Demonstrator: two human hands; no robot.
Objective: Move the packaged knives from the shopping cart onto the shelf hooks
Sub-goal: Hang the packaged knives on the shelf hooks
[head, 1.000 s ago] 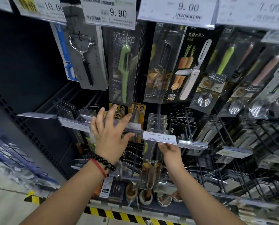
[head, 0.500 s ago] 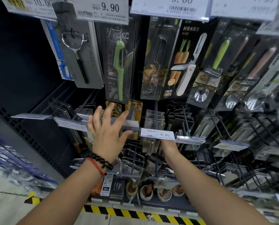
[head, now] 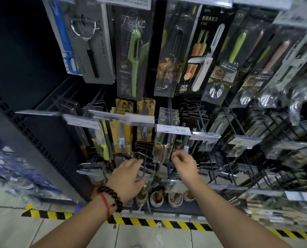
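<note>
the big dark shelf wall (head: 33, 97) fills the frame, with packs hanging on hooks. a packaged knife (head: 164, 146) hangs in the middle, under a white price tag (head: 173, 130). low in the middle, the left hand (head: 129, 178) has loose fingers and holds nothing. the right hand (head: 185, 163) is loosely curled and holds nothing too.

Top row of hooks: a peeler pack (head: 134, 59) hangs left of a folding knife pack (head: 205, 56).
Middle row: a price tag (head: 173, 130) sits at a hook's front end, knife packs (head: 164, 149) hanging behind it.
Hands: left hand (head: 129, 178) and right hand (head: 184, 164) side by side, below the price tag.
Shelf foot: bowls (head: 167, 198) stand under the hands.
</note>
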